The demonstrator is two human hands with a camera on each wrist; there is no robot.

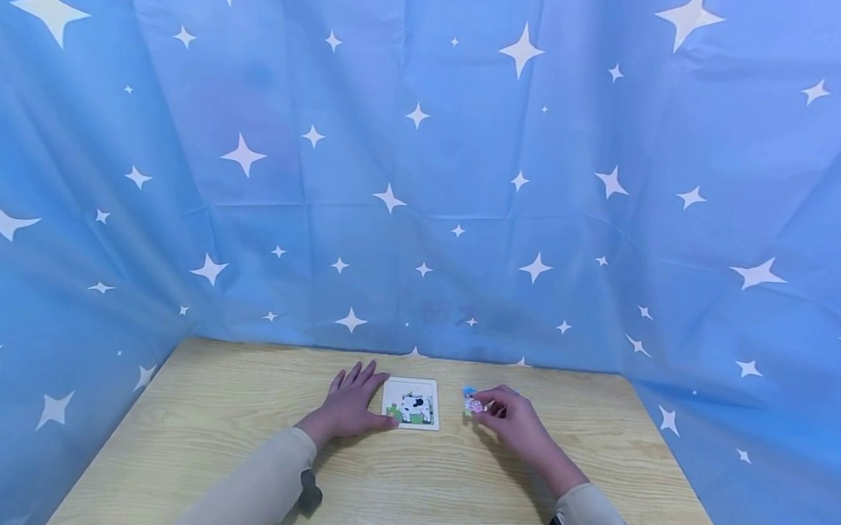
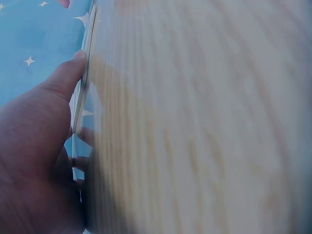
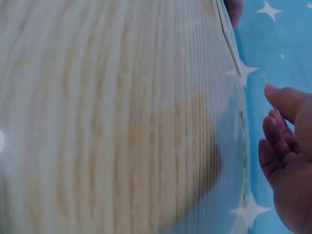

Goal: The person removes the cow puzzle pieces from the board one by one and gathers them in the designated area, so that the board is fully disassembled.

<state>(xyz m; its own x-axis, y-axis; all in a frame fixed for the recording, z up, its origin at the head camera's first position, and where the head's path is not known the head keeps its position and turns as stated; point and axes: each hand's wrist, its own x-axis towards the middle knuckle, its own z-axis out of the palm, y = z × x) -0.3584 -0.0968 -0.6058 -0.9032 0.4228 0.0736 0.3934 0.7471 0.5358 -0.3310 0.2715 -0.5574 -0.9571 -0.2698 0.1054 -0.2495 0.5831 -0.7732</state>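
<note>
A small square puzzle tray [image 1: 437,421] with a pale rim lies on the table, showing a black-and-white cow picture [image 1: 417,409] on green along its lower part; its upper part is bare. My left hand [image 1: 350,406] rests at the tray's left side, fingers spread and fairly straight, thumb along the near edge. In the left wrist view the thumb [image 2: 68,75] touches the tray's edge. Right of the tray, my right hand [image 1: 515,425] pinches a small puzzle piece [image 1: 476,404], pink with blue, between thumb and fingers. Only a thin sliver of it shows in the right wrist view.
The wooden table [image 1: 400,494] ends at a blue curtain [image 1: 428,171] with white stars, which hangs behind and along both sides. Dark wrist cameras sit on both sleeves, near the tabletop.
</note>
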